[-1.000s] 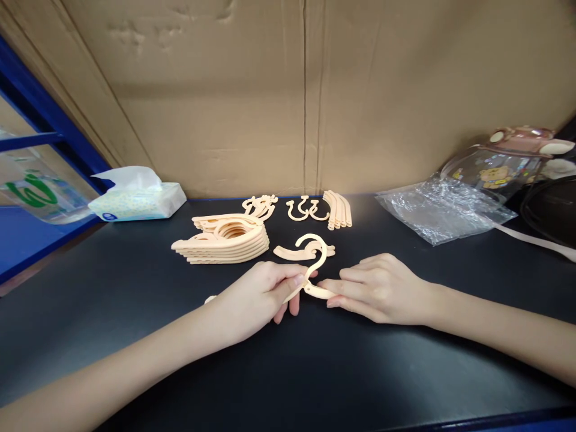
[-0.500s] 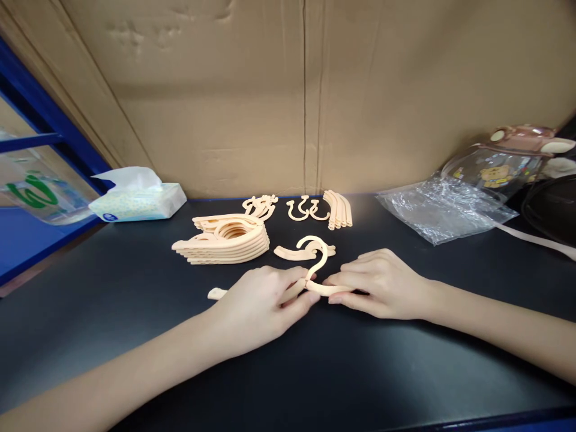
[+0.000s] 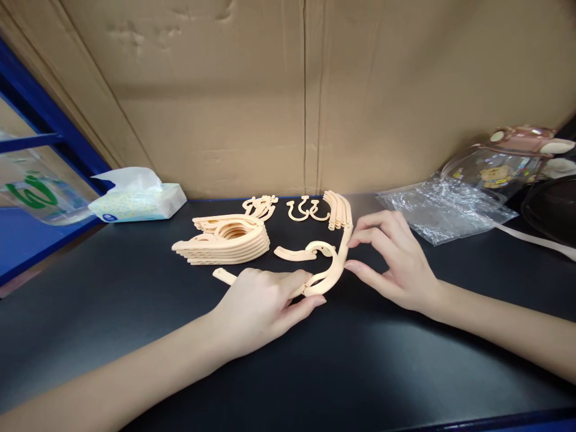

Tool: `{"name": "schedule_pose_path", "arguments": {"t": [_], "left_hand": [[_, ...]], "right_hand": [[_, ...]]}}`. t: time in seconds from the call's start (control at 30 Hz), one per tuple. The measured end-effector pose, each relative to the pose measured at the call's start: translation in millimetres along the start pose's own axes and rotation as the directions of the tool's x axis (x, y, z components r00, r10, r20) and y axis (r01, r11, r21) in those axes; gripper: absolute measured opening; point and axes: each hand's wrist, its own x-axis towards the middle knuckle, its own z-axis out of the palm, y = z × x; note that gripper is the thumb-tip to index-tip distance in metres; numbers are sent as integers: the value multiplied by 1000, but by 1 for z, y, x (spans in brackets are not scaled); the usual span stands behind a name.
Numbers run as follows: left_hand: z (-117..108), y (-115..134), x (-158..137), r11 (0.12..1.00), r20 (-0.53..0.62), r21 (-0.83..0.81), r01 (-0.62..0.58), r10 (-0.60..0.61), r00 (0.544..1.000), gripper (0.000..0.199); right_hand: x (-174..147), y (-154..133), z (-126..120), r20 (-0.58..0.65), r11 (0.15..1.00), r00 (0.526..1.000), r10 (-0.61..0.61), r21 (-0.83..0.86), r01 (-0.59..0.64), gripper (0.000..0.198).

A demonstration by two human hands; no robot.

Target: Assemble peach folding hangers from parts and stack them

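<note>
A cream folding clothes hanger (image 3: 330, 277) is in front of me, its hook curving between its two arms. My left hand (image 3: 272, 306) is closed around it near the centre joint, with the end of the left arm poking out past my knuckles. The hanger's right arm points up and away toward the back. My right hand (image 3: 396, 264) is at that arm's right side, fingers and thumb spread apart, the tips at or touching its edge. Behind the hook lies a loose curved hanger arm (image 3: 294, 254), with another small piece partly hidden by the hook.
A stack of folded hangers (image 3: 225, 243) stands at left. Behind are loose hooks (image 3: 261, 207), two more hooks (image 3: 297, 210) and a bundle of hanger arms (image 3: 337, 207). A tissue pack (image 3: 139, 201) lies back left; a clear plastic bag (image 3: 441, 207) and a transparent bear-printed bottle (image 3: 495, 168) are at right.
The hanger's right arm has swung from pointing right to pointing up and away. My right hand has moved up with it and its fingers have spread. My left hand keeps its grip.
</note>
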Motion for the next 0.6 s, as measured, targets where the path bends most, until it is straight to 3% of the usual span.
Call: {"name": "schedule_pose_path", "arguments": {"t": [0.1,0.2,0.27,0.4,0.5,0.6], "left_hand": [[0,0,0,1000,-13,-8,2,-2,1000,26],[1,0,0,1000,-24,-14,-15,14,1000,23],[2,-1,0,999,-30,12,-37,37,999,23],[4,-1,1,992,-5,73,-103,104,995,22],[4,1,1,981,17,105,-164,163,987,20],[4,0,0,978,34,129,-167,163,986,19]], "right_hand": [[-3,-2,1,60,990,989,-137,43,135,11],[-4,-5,4,174,959,944,-280,90,268,26],[-4,-5,5,207,950,928,-311,110,293,30],[-3,-5,5,222,972,953,-205,158,172,18],[-1,-3,5,217,983,975,-44,182,4,16],[0,-1,5,214,968,968,131,184,-171,12]]}}
